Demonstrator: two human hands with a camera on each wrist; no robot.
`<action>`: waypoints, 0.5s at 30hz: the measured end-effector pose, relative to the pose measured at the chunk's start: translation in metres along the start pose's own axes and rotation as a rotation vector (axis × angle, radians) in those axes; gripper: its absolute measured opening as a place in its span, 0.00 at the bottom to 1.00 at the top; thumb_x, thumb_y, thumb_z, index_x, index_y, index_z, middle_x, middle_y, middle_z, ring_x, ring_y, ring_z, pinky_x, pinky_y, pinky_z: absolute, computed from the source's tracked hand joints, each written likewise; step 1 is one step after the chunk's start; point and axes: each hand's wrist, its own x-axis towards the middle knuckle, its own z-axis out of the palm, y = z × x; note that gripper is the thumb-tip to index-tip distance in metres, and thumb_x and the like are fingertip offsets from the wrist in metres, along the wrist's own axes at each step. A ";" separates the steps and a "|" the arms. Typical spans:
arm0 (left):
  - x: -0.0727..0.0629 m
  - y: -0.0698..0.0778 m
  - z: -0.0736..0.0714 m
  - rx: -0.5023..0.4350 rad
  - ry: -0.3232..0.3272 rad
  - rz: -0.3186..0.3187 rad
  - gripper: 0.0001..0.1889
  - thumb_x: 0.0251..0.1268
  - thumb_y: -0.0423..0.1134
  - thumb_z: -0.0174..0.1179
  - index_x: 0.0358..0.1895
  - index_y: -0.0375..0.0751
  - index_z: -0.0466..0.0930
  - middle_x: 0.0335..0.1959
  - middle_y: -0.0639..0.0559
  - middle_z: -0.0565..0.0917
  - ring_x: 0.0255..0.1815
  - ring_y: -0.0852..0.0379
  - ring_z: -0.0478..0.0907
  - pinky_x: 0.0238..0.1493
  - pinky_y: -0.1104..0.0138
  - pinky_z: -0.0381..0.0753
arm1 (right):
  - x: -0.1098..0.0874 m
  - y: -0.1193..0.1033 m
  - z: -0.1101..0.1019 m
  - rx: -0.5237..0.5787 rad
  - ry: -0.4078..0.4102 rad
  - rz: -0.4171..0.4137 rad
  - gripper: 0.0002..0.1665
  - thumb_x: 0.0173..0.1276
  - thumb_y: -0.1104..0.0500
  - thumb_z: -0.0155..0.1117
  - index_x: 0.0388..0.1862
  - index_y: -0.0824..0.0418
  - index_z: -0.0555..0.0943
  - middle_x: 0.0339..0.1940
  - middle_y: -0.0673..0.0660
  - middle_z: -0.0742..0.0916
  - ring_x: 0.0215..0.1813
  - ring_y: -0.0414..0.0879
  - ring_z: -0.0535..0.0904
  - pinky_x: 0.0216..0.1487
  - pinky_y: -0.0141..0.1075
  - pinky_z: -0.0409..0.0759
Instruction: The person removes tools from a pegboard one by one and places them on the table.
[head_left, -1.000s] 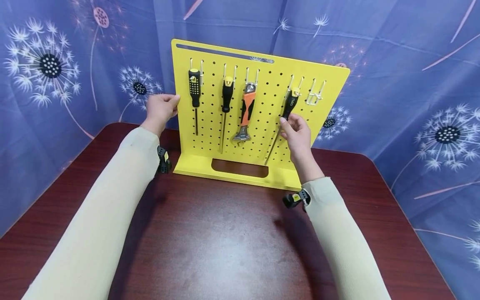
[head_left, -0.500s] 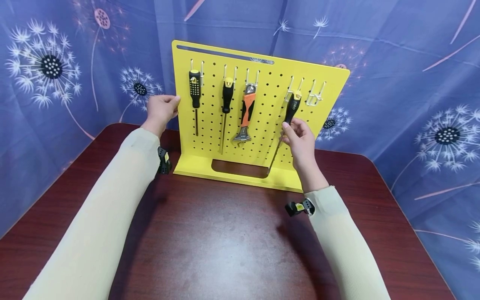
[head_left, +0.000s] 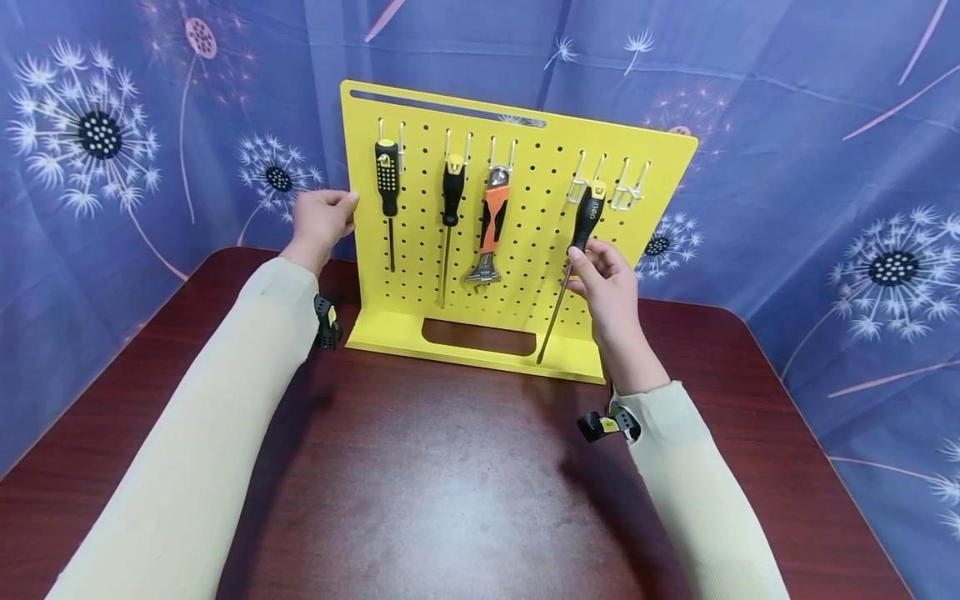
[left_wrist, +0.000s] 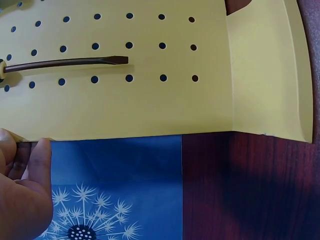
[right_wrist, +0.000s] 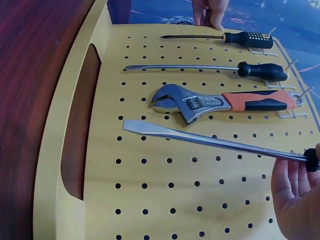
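Note:
My right hand pinches a long flat-blade screwdriver where its black handle meets the shaft. Its yellow-capped handle points up, overlapping the lower end of a wire hook in the head view, while the blade slants down before the board's base. At the far left, my left hand grips the side edge of the yellow pegboard between thumb and fingers. On the board hang a short screwdriver, another long screwdriver and an adjustable wrench with an orange and black handle.
The pegboard stands on a dark red wooden table, its base having a long cut-out slot. A wire hook bearing no tool is at the board's upper right. A blue curtain with dandelion prints hangs close behind.
My right hand has moved down, right and toward me with the screwdriver, drawing its handle away from the hook. My left hand stays at the board's edge.

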 end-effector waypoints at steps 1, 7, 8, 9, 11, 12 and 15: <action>0.000 0.000 0.000 0.002 -0.001 -0.003 0.21 0.79 0.45 0.55 0.67 0.38 0.79 0.51 0.55 0.77 0.46 0.65 0.75 0.66 0.65 0.82 | -0.001 -0.001 -0.001 -0.001 -0.003 0.002 0.07 0.77 0.64 0.60 0.43 0.51 0.77 0.27 0.41 0.81 0.33 0.33 0.81 0.35 0.24 0.85; 0.001 0.001 0.000 0.004 -0.001 -0.014 0.22 0.80 0.45 0.54 0.68 0.39 0.78 0.65 0.47 0.77 0.50 0.64 0.76 0.67 0.64 0.81 | -0.006 -0.004 -0.005 -0.050 -0.023 -0.023 0.06 0.77 0.63 0.61 0.46 0.51 0.78 0.27 0.40 0.81 0.36 0.32 0.80 0.37 0.24 0.85; 0.001 0.001 0.000 0.003 -0.001 -0.014 0.22 0.80 0.45 0.54 0.68 0.39 0.78 0.67 0.47 0.77 0.50 0.64 0.76 0.68 0.64 0.81 | -0.008 -0.005 -0.006 -0.059 -0.028 -0.030 0.06 0.77 0.63 0.61 0.46 0.52 0.79 0.27 0.40 0.81 0.36 0.32 0.80 0.37 0.24 0.85; 0.001 0.001 0.000 0.001 -0.002 -0.014 0.22 0.80 0.45 0.54 0.68 0.39 0.78 0.68 0.46 0.76 0.50 0.64 0.76 0.68 0.64 0.81 | -0.009 -0.005 -0.008 -0.066 -0.032 -0.034 0.06 0.77 0.63 0.60 0.47 0.52 0.79 0.28 0.40 0.80 0.37 0.32 0.80 0.37 0.24 0.85; 0.001 0.001 0.000 0.000 -0.001 -0.015 0.22 0.80 0.45 0.54 0.68 0.39 0.78 0.69 0.46 0.76 0.50 0.63 0.76 0.68 0.64 0.81 | -0.013 -0.007 -0.011 -0.070 -0.040 -0.038 0.06 0.77 0.64 0.60 0.46 0.52 0.80 0.28 0.40 0.81 0.37 0.33 0.80 0.38 0.25 0.85; 0.001 0.001 0.000 0.000 -0.001 -0.018 0.22 0.79 0.45 0.54 0.68 0.40 0.78 0.68 0.46 0.76 0.51 0.63 0.76 0.69 0.64 0.81 | -0.015 -0.007 -0.013 -0.070 -0.042 -0.035 0.06 0.77 0.63 0.60 0.46 0.52 0.80 0.28 0.40 0.81 0.37 0.33 0.80 0.38 0.25 0.85; 0.002 0.001 0.001 0.002 -0.001 -0.015 0.22 0.79 0.45 0.54 0.68 0.40 0.79 0.66 0.47 0.78 0.50 0.63 0.77 0.68 0.64 0.81 | -0.021 -0.009 -0.020 -0.074 -0.045 -0.019 0.07 0.77 0.63 0.60 0.45 0.50 0.80 0.30 0.40 0.82 0.37 0.33 0.81 0.38 0.25 0.86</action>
